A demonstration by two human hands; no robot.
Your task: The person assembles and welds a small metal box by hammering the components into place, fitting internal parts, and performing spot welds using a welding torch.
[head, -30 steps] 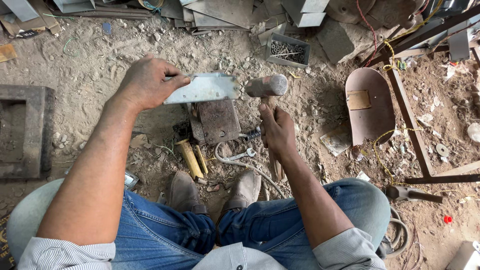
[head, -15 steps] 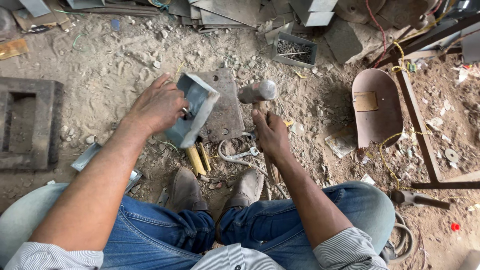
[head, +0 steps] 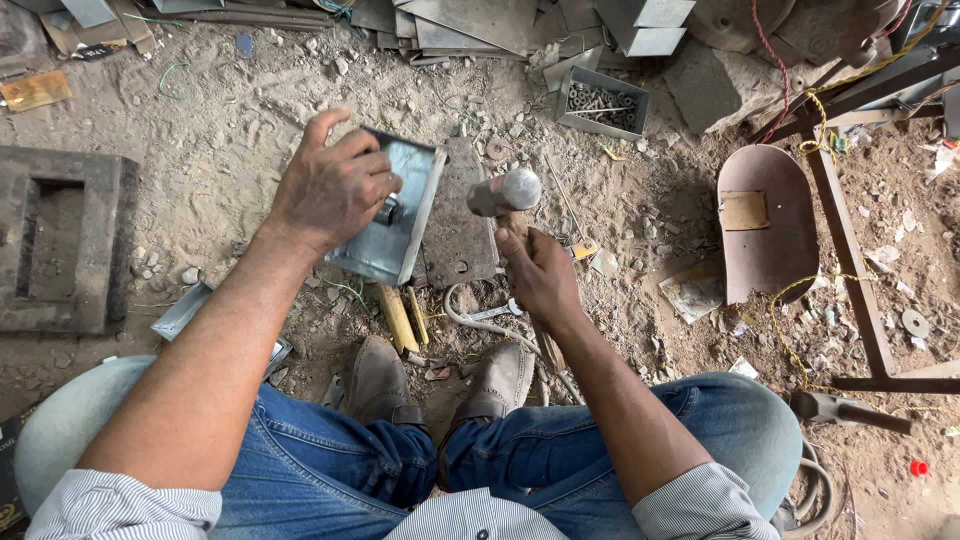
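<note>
Here the left hand [head: 335, 190] has its fingers [head: 368, 165] clamped on a tilted metal tray [head: 395, 215], holding it on edge against a flat steel block [head: 460, 225] on the dirt floor. Just right of them, the right hand [head: 540, 275] grips a hammer [head: 505, 192], its head raised above the block.

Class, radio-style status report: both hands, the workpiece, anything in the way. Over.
Left hand grips folded sheet-metal piece, tilted on rusty steel plate. Right hand holds hammer above plate. Loose chisels and scrap close by.
</note>
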